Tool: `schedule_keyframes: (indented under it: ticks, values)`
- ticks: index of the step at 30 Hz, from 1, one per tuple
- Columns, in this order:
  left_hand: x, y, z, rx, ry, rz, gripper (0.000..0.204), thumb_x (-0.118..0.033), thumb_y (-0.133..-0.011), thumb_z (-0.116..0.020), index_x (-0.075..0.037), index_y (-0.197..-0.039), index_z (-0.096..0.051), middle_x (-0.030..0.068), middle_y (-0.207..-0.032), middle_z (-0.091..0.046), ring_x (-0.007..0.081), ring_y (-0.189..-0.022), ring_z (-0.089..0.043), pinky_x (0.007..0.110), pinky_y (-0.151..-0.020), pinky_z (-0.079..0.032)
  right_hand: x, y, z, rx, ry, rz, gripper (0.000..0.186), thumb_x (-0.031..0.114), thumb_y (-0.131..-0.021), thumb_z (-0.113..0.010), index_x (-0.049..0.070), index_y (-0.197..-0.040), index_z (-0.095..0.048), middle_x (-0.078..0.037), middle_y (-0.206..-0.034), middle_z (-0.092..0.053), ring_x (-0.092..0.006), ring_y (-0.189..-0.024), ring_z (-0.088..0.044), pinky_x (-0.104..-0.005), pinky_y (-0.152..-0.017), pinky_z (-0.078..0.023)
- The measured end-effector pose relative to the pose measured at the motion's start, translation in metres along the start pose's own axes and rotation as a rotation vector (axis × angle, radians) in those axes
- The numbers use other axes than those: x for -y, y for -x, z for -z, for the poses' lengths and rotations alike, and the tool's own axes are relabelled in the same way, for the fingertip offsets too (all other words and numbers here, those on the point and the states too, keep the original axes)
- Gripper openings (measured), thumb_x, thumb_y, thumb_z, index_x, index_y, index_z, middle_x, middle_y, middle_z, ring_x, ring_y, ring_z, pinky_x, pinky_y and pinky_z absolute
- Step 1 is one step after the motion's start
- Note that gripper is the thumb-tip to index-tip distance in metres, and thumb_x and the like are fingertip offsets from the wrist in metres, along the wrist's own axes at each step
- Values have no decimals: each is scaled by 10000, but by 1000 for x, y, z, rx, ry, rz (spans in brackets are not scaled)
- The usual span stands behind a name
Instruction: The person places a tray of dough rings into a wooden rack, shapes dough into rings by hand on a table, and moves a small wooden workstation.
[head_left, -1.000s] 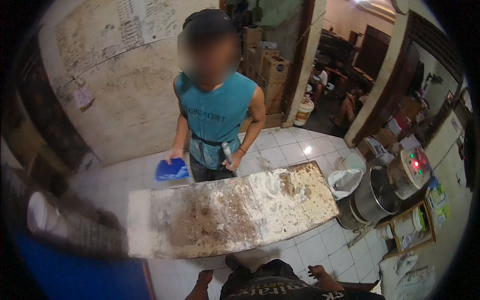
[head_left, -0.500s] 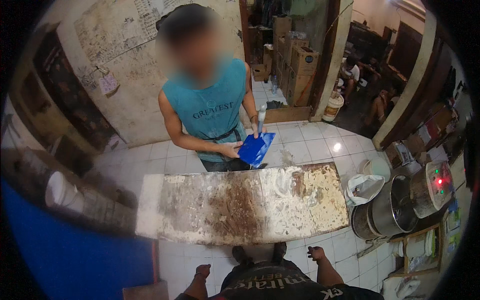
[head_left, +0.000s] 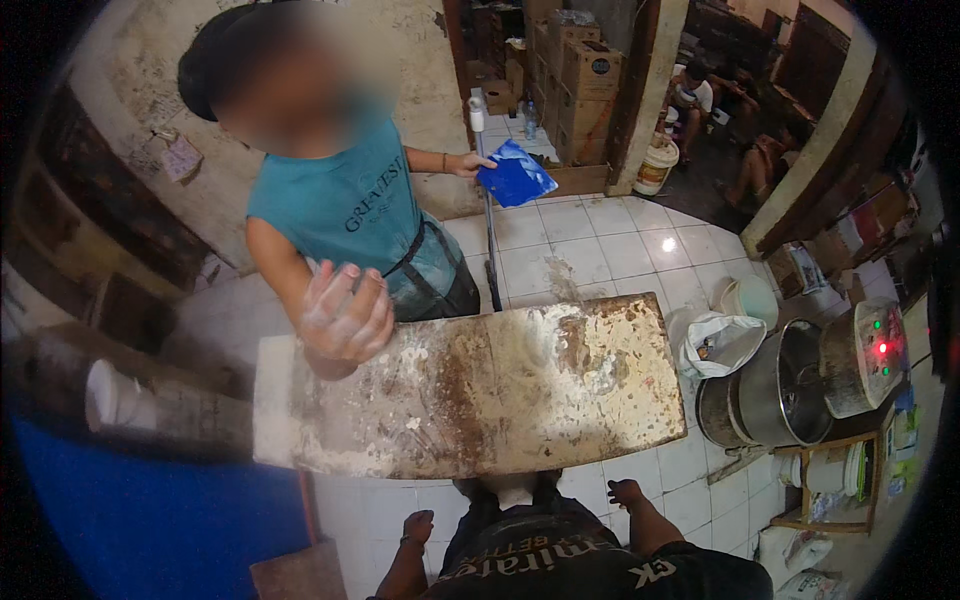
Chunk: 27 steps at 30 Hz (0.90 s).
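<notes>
Below the near edge of the worktable (head_left: 560, 395), my left hand (head_left: 418, 527) hangs at my side, fingers curled in with nothing visible in them. On the other side of my body, my right hand (head_left: 624, 492) is held out low, its fingers slightly apart and holding nothing. Neither hand touches the table, whose pale top is stained brown and crusted with white residue. Across it stands a co-worker in a teal sleeveless shirt (head_left: 350, 205). One of that person's hands (head_left: 350, 312), whitish and raised, reaches over the table's left part; the other grips a blue flat sheet (head_left: 518, 175) with white smears.
A grey pole (head_left: 488, 230) with a white end stands behind the table. To the right are a white sack (head_left: 722, 345), a large metal pot (head_left: 782, 390) and a machine with lights (head_left: 868, 355). A blue surface (head_left: 150, 500) lies at left. More people sit in the back room.
The co-worker has leaned left and nearer, raising one hand over the table, while the blue sheet has moved away from it. My view has shifted slightly; my hands stay low.
</notes>
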<state>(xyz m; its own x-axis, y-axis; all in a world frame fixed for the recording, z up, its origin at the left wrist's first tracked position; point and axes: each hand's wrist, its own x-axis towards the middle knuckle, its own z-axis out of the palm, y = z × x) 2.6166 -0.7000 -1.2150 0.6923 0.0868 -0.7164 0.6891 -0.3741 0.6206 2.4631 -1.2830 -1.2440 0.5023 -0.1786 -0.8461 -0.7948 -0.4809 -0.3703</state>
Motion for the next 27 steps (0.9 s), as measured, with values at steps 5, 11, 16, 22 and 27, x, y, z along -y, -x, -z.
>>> schedule_keyframes:
  ticks: [5, 11, 16, 22, 27]
  values:
    - [3, -10, 16, 44, -557, -472, 310, -285, -833, -616, -46, -1000, -721, 167, -987, -710, 304, -894, -674, 421, -821, -523, 13, -13, 7, 9, -108, 38, 281, 87, -784, -691, 82, -1022, -541, -80, -967, -716, -204, -783, -694, -354, -637, -562]
    - [-14, -18, 12, 77, -373, -286, 377, -313, -852, -621, -1, -1043, -714, 136, -942, -728, 216, -833, -683, 378, -790, -534, 41, -28, 27, -162, 589, 407, 331, 104, -792, -669, 81, -1106, -568, -80, -1001, -728, -193, -802, -710, -356, -618, -569]
    - [-10, -30, 15, 27, 21, -120, 375, -340, -856, -620, 2, -975, -718, 117, -889, -725, 210, -757, -675, 372, -739, -531, 48, -38, 16, -168, 457, 391, 415, 90, -765, -687, 78, -1162, -568, -39, -993, -725, -187, -829, -701, -354, -660, -574]
    - [-7, -36, 31, 150, -748, -483, 348, -283, -874, -612, 13, -1046, -673, 136, -960, -705, 245, -800, -683, 386, -725, -561, 33, -40, -5, -110, 98, 290, 346, 150, -762, -691, 104, -1071, -541, -19, -873, -701, -212, -798, -680, -379, -605, -546]
    - [-10, -36, 34, 155, -30, 69, 331, -211, -871, -625, -9, -1132, -646, 143, -1015, -697, 251, -822, -689, 320, -670, -585, 29, -38, -14, -74, 34, 159, 275, 230, -773, -691, 122, -980, -544, -24, -839, -702, -223, -694, -664, -383, -538, -519]
